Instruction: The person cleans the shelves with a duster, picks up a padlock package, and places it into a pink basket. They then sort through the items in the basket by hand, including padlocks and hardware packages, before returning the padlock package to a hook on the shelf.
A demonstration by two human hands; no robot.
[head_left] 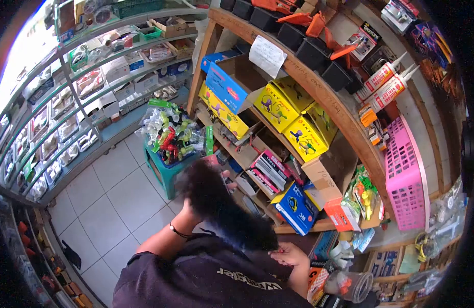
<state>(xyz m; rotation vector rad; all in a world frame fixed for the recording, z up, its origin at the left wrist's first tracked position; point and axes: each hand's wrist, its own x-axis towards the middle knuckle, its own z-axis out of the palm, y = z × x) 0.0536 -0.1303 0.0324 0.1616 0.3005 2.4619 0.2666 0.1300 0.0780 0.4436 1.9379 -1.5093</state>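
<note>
A long black fluffy thing (pixel 237 220), much like a feather duster, lies slantwise in front of my chest; its edges are blurred. My left hand (pixel 190 208) is wrapped round its upper part, which hides most of the palm, while fingertips show on the far side. At the lower end, my right hand (pixel 291 256) has its fingers curled in, with a speck of red between them. Just beyond my left hand, a green stool (pixel 166 174) bears a heap of bagged items (pixel 173 136) in red, yellow-green and black.
Wooden shelving (pixel 198 66) on the right holds yellow boxes (pixel 301 136), a blue 3M box (pixel 294 208) and a pink basket (pixel 406 179). Glass display shelves (pixel 67 72) line the left side. White floor tiles (pixel 114 190) lie between. A clear plastic jar (pixel 357 287) stands near my right arm.
</note>
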